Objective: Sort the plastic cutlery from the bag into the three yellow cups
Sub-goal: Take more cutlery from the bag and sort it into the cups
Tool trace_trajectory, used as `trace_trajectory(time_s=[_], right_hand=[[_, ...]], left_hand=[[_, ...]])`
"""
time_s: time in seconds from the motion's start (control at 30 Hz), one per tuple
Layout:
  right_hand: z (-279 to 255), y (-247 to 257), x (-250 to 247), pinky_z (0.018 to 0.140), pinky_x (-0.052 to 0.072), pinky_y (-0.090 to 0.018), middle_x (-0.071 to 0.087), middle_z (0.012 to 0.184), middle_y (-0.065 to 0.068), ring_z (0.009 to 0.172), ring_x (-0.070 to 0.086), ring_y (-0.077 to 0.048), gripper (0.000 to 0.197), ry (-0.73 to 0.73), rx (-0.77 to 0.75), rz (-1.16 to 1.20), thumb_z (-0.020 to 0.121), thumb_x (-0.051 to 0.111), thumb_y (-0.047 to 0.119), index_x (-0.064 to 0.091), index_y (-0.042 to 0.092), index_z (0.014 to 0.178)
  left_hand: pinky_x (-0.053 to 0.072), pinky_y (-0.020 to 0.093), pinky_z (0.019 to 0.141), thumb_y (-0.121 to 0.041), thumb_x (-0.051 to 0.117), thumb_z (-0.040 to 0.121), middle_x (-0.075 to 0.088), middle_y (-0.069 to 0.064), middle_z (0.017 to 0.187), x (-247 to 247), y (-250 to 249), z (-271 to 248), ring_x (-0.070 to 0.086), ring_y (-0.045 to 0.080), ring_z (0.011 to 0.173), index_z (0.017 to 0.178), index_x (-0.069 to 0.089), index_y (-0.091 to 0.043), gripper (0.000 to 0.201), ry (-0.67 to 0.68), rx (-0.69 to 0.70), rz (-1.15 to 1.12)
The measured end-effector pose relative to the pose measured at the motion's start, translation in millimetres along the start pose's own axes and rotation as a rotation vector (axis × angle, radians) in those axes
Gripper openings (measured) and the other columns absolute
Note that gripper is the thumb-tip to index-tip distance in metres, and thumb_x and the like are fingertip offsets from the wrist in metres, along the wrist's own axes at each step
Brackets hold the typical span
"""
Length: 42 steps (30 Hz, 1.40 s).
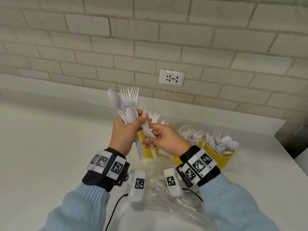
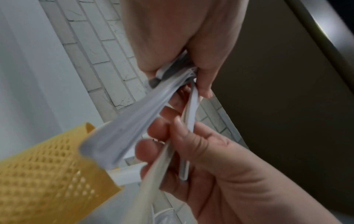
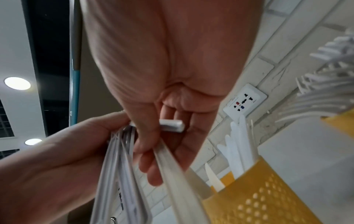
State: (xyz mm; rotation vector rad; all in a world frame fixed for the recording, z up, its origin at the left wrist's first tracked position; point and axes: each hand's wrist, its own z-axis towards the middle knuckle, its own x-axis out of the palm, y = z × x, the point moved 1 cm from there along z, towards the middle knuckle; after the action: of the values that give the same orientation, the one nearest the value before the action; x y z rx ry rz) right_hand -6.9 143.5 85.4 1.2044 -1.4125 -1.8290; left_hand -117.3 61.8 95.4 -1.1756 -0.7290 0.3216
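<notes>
Clutching a mixed bundle of forks and spoons (image 1: 127, 105) upright, the left hand (image 1: 125, 132) steadied it while the right hand (image 1: 168, 140) pinched one handle (image 1: 148, 130), slanting down toward the knife cup (image 1: 146, 150) directly beneath.

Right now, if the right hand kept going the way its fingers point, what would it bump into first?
Most likely the left hand and its bundle. The right hand points left at them, already pinching one handle from that bundle, so hardly any gap remains.
</notes>
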Motion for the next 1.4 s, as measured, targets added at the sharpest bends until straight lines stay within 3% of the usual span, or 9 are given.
trace_trajectory(time_s=[0.23,0.33,0.43,0.57,0.73,0.87,1.03,1.23,1.4], right_hand=[[0,-6,-24,0.071,0.054,-0.034,0.068,0.082,-0.013,0.070,0.066,-0.022,0.015,-0.208,0.017,-0.217,0.079,0.066,0.001,0.066,0.014,0.086],[3,-3,-34,0.075,0.055,-0.034,0.067,0.080,0.002,0.077,0.067,-0.022,0.029,-0.498,-0.092,-0.032,0.080,0.065,0.001,0.063,0.031,0.078],[15,1,-33,0.076,0.054,-0.030,0.063,0.078,0.008,0.078,0.064,-0.017,0.030,-0.636,-0.185,0.027,0.080,0.066,0.002,0.059,0.031,0.079],[33,-15,-16,0.076,0.049,-0.025,0.059,0.078,0.009,0.074,0.059,-0.007,0.023,-0.558,-0.087,-0.036,0.079,0.068,0.003,0.058,0.022,0.088],[36,-30,-10,0.078,0.046,-0.019,0.055,0.091,-0.001,0.085,0.057,-0.016,0.042,-0.505,0.005,-0.100,0.080,0.069,0.006,0.055,0.013,0.119],[24,-17,-16,0.076,0.045,-0.011,0.061,0.098,-0.003,0.084,0.057,-0.004,0.019,-0.621,-0.154,-0.077,0.086,0.064,0.016,0.062,0.021,0.104],[1,-2,-12,0.068,0.051,-0.025,0.063,0.059,0.005,0.060,0.058,-0.009,0.008,-0.420,-0.095,0.126,0.079,0.072,0.017,0.068,0.015,0.073],[-21,-9,-25,0.062,0.046,-0.023,0.056,0.056,0.004,0.056,0.051,-0.008,0.015,-0.568,-0.105,0.099,0.084,0.068,0.015,0.064,0.009,0.070],[-42,-11,-27,0.067,0.048,-0.020,0.063,0.077,-0.001,0.069,0.057,-0.009,0.027,-0.407,0.003,0.078,0.071,0.079,0.022,0.065,0.008,0.090]], left_hand=[[0.059,0.031,0.068,-0.004,0.058,0.091,0.070,0.006,0.071,-16,-8,15,0.071,0.020,0.069,0.081,0.058,-0.007,0.010,-0.036,0.074,0.020],[0.056,0.028,0.056,-0.013,0.062,0.090,0.065,0.000,0.058,-27,-8,13,0.066,0.018,0.057,0.079,0.061,-0.009,0.011,-0.050,0.030,0.082],[0.042,0.020,0.042,-0.020,0.068,0.086,0.054,0.005,0.053,-26,2,6,0.052,0.014,0.046,0.078,0.060,-0.008,0.016,-0.026,0.011,0.242],[0.042,0.024,0.048,-0.016,0.075,0.079,0.047,0.005,0.055,-21,15,1,0.045,0.015,0.048,0.083,0.058,-0.003,0.022,0.035,-0.014,0.286],[0.040,0.026,0.049,-0.011,0.076,0.078,0.046,0.006,0.058,-22,28,-4,0.044,0.015,0.050,0.087,0.057,0.000,0.024,0.090,-0.069,0.298],[0.041,0.026,0.050,-0.014,0.074,0.080,0.050,0.011,0.052,-16,30,-9,0.046,0.020,0.047,0.081,0.058,0.005,0.025,0.150,-0.076,0.281],[0.040,0.025,0.045,-0.012,0.073,0.081,0.051,0.008,0.047,1,31,-14,0.045,0.019,0.042,0.084,0.058,0.008,0.025,0.220,-0.068,0.276],[0.042,0.025,0.043,-0.013,0.074,0.080,0.053,0.009,0.048,21,34,-23,0.048,0.018,0.040,0.077,0.060,-0.009,0.015,0.293,-0.117,0.273],[0.038,0.019,0.036,0.001,0.065,0.083,0.055,-0.004,0.042,37,39,-27,0.049,0.010,0.034,0.091,0.061,-0.002,0.009,0.358,-0.151,0.317]])
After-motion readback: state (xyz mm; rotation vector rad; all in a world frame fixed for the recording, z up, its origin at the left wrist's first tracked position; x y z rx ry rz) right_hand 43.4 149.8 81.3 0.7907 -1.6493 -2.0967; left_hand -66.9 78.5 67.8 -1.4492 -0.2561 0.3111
